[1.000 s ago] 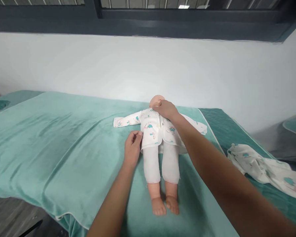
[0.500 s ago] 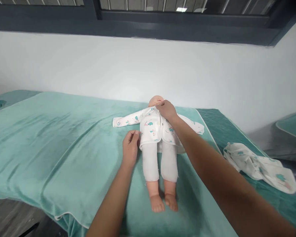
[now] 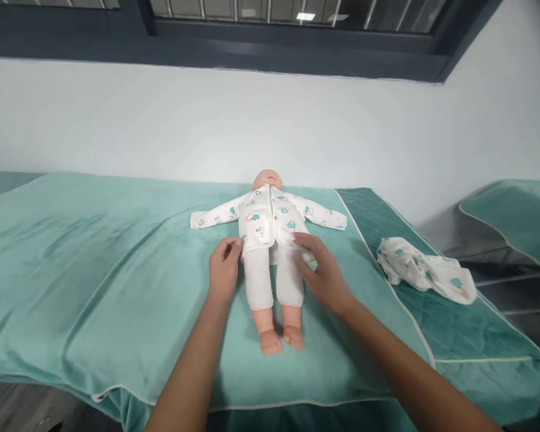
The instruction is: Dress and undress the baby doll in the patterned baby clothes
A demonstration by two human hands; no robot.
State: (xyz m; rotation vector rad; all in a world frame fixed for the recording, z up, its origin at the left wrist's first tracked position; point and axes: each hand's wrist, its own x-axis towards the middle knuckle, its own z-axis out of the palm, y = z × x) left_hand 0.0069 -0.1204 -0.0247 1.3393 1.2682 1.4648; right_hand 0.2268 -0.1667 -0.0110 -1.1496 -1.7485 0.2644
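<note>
A baby doll (image 3: 267, 178) lies on its back with its arms spread and its feet toward me. It wears a white printed baby jacket (image 3: 256, 219), lying closed down the front, and white leggings (image 3: 258, 282). My left hand (image 3: 225, 267) is at the jacket's left side, thumb and fingers pressed together at the fabric edge; whether cloth is between them is hidden. Over the jacket's lower right corner and the leg is my right hand (image 3: 321, 273), fingers apart, somewhat blurred and holding nothing.
A crumpled white printed garment (image 3: 425, 273) lies to the right on a darker green quilted cover (image 3: 468, 336). Under the doll spreads a light green sheet (image 3: 130, 288). Behind stands a white wall (image 3: 184, 126) below a dark window frame (image 3: 274, 51).
My right hand has left the doll's collar and come down to the jacket's lower right hem, its fingers opening. My left hand stays beside the jacket. The view has shifted right.
</note>
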